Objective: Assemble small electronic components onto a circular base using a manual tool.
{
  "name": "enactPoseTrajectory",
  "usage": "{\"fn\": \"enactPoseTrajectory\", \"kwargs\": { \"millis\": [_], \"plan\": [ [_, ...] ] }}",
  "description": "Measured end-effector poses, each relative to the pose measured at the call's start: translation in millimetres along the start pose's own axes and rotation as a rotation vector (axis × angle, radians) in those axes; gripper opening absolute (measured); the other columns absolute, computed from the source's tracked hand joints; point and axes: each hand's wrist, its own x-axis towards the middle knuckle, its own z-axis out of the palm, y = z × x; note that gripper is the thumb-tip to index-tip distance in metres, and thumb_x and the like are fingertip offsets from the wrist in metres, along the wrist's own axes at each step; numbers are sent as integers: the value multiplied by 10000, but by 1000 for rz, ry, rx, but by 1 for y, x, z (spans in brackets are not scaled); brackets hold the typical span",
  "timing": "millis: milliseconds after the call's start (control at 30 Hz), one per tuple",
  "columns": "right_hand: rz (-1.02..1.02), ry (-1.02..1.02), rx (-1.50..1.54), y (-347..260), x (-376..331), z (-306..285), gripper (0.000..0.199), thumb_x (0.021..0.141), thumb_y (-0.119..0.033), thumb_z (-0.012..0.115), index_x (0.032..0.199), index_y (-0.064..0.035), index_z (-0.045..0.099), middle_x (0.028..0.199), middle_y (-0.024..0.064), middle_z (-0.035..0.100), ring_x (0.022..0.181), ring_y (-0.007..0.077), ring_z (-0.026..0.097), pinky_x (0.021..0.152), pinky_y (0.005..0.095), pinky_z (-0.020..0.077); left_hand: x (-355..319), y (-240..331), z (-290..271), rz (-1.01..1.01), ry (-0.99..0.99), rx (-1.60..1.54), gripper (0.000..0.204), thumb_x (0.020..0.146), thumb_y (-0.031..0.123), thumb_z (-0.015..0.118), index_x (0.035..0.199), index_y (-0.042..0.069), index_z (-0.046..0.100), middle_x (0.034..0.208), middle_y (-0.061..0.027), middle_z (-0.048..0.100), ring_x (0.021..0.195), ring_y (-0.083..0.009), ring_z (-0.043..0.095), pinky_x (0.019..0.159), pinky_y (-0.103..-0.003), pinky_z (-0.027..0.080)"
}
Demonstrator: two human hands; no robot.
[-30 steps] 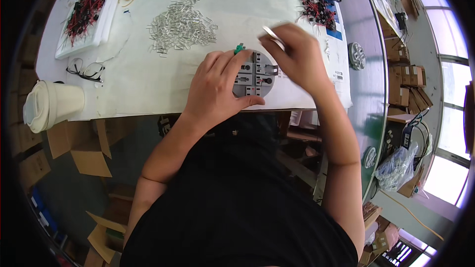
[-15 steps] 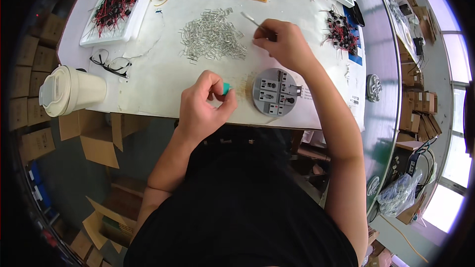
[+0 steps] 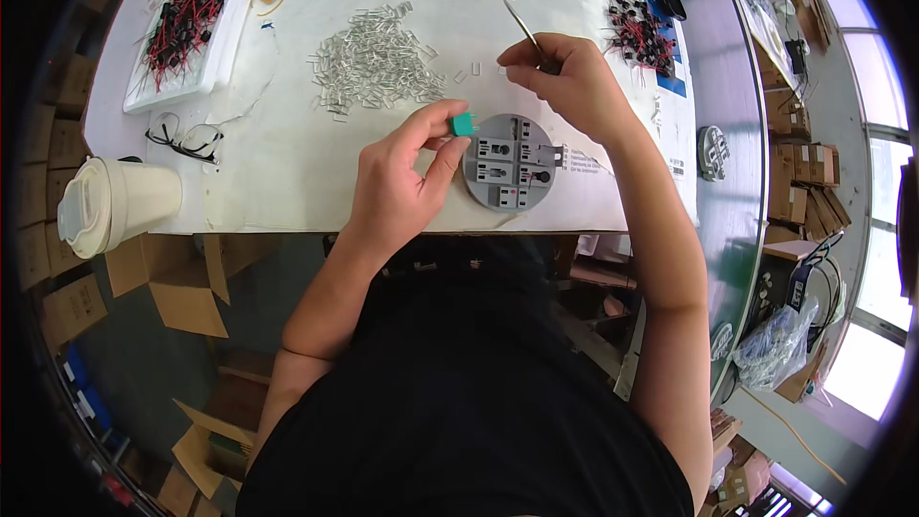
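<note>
Hands pinching above the table (image 3: 287,182)

Left hand (image 3: 404,175) tilts inward beside a round grey fixture (image 3: 509,165); right hand (image 3: 574,84) slants up-left beyond it. Right fingers close around a metal tool (image 3: 522,21); left fingers pinch a green block (image 3: 461,124) by the fixture's upper-left edge.

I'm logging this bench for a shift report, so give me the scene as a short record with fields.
Left hand: pinching a small green block with metal pins
Right hand: holding a slim silver metal tool
Between hands, nearer the table edge: round grey plate with black parts
Beyond left hand: pile of silver U-shaped wire pieces
Far left: white tray of black parts with red wires
</note>
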Motion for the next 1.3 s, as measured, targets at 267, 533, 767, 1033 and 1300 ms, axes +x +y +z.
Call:
{"fn": "enactPoseTrajectory", "kwargs": {
  "millis": [267, 533, 767, 1033, 1300],
  "plan": [
    [73, 15, -25, 2, -13, -8, 156, 982, -121, 733, 1060, 9, 770, 914, 14, 740, 757, 51, 569, 689, 258, 486, 0, -4, 9, 99, 15, 103, 297, 942, 35, 782, 1228, 14, 701, 1022, -142, 782, 925, -282, 774, 794, -371, 613],
    [148, 78, -74, 11, -41, -4, 237, 930, -179, 768, 985, 51, 754, 846, 62, 736, 713, 110, 633, 672, 278, 517, 3, 3, 20, 317, -6, 278, 319, 845, 0, 824, 1150, 33, 737, 1041, -112, 754, 948, -311, 706, 806, -401, 586],
    [218, 82, 74, 15, -54, 11, 257, 899, -182, 778, 940, 66, 729, 888, 110, 739, 726, 142, 644, 685, 302, 531, 3, 0, 25, 254, -34, 274, 310, 826, -10, 824, 1121, 25, 735, 1056, -115, 732, 949, -304, 688, 797, -400, 581],
    [113, 179, -120, 7, -60, 19, 207, 907, -129, 766, 852, 51, 679, 1044, 108, 757, 815, 102, 619, 721, 284, 515, 1, -1, 25, 256, -35, 276, 314, 829, -13, 817, 1123, 37, 721, 1061, -105, 728, 967, -302, 684, 792, -402, 582],
    [130, 144, -138, 12, -57, 18, 237, 914, -174, 784, 906, 54, 717, 906, 89, 739, 756, 121, 621, 686, 290, 511, 1, -1, 24, 247, -39, 268, 313, 834, -8, 818, 1128, 40, 722, 1058, -101, 729, 964, -299, 684, 791, -398, 582]
  ]
}}
